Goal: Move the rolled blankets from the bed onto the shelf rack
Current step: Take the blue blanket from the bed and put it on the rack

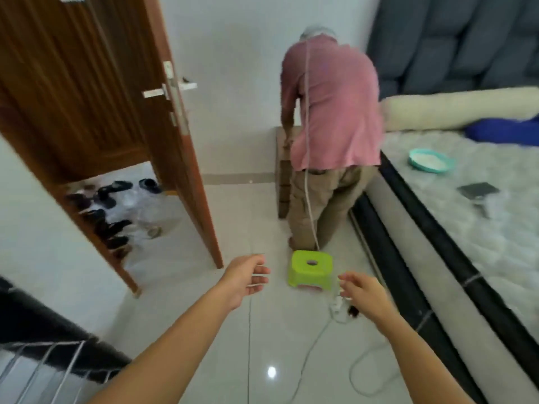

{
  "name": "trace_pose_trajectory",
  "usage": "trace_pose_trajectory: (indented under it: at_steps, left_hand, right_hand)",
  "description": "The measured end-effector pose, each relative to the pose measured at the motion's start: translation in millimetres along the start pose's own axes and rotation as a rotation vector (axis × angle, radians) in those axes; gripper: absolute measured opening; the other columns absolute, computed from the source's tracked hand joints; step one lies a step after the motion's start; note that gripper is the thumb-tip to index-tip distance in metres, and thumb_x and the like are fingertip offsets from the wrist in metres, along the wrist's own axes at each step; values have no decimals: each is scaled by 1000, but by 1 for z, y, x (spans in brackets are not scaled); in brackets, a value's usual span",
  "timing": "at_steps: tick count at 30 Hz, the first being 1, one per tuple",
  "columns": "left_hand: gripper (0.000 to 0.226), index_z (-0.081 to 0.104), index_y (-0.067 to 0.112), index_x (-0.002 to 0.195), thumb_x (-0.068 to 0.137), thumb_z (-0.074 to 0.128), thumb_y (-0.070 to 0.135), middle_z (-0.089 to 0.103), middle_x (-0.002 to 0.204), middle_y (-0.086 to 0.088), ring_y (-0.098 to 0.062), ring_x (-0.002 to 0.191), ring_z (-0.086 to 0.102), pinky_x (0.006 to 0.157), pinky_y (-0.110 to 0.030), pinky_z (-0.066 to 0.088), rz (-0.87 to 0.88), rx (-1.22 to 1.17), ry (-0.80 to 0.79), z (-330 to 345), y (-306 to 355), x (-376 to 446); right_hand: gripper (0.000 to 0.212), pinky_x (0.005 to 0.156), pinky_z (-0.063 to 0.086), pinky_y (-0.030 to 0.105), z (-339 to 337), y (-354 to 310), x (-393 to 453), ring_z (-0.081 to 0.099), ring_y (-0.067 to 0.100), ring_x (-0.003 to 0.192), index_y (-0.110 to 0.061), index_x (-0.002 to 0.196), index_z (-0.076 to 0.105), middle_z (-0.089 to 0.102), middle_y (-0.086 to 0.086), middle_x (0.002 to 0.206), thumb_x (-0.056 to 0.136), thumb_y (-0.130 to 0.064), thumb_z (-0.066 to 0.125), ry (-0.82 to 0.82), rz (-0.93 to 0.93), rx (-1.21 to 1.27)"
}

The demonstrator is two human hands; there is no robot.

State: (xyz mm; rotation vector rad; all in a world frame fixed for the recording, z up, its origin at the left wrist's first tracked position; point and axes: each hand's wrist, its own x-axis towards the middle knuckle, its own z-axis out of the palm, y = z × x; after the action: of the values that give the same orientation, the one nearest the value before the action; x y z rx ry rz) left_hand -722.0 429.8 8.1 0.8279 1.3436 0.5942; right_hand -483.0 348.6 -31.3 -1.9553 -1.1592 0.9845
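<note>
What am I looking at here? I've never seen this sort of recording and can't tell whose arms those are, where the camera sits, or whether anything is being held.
The one picture comes from a camera worn on a person's head, looking forward and down. The two bare arms are theirs: left hand and right hand, both empty, fingers loosely spread. On the bed to the right lie a cream rolled blanket, a teal bowl and a dark flat object. A green stool and a power strip sit on the floor. Another person bends over ahead.
</note>
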Motion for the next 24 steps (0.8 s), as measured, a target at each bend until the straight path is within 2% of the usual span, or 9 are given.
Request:
trace_pose_trajectory:
  at_steps: [1,3,4,6,9,15,19,21,24]
  left_hand:
    - [16,55,19,80,94,53,25,61,70,0,-14,56,55,53,-21,41,22,52,-52,37,4,3]
    - [15,55,19,81,93,54,26,60,71,-1,-14,57,54,53,-21,41,42,134,-162,115,6,4]
    - [15,55,18,81,93,54,27,60,71,-2,-15,57,54,53,-22,41,39,172,-224,156,3,0]
    - [16,55,17,81,93,55,27,61,72,-3,-15,56,55,53,-23,40,23,258,-356,238,-6,-16]
    - [17,55,17,81,94,54,28,63,73,-2,-14,56,57,54,-23,41,18,426,-560,349,-30,-49]
    - [15,57,18,86,95,51,29,61,78,-1,-16,62,57,60,-25,42,-35,681,-879,511,-89,-117]
    - [14,57,16,99,94,53,29,58,86,-4,-18,71,58,62,-29,45,-107,749,-988,593,-128,-135]
    - [13,57,17,93,94,53,30,57,92,-5,-18,76,56,65,-33,46,-186,774,-1019,632,-140,-138]
    - [19,57,14,89,93,55,33,56,90,-6,-20,79,54,72,-43,49,-350,810,-987,683,-154,-134]
  right_hand:
    - [17,53,45,7,-34,26,-13,63,10,63,-1,103,66,66,6,80,90,-4,55,87,52,54]
    - [14,66,51,15,-98,72,-47,65,2,61,-9,97,67,66,0,76,90,-9,56,242,137,129]
    - [12,74,53,23,-129,95,-68,66,5,65,-12,94,67,67,0,77,90,-11,56,317,193,178]
    - [13,76,53,35,-184,132,-109,67,15,72,-19,84,66,70,6,81,89,-12,56,490,273,287]
    - [17,69,49,33,-242,179,-165,67,17,72,-23,77,63,69,6,84,88,-13,55,721,351,407]
    - [11,59,44,24,-295,252,-242,60,15,68,-18,85,62,62,5,76,91,-13,54,970,479,629]
    - [10,64,49,27,-336,289,-263,63,17,66,-8,84,65,66,10,76,88,-5,57,1158,519,641]
    - [11,65,50,31,-365,302,-263,62,19,64,-8,82,66,67,11,72,86,-2,58,1248,516,633]
    - [18,62,49,28,-412,320,-254,61,18,63,-15,76,63,67,5,68,87,-2,57,1330,550,624]
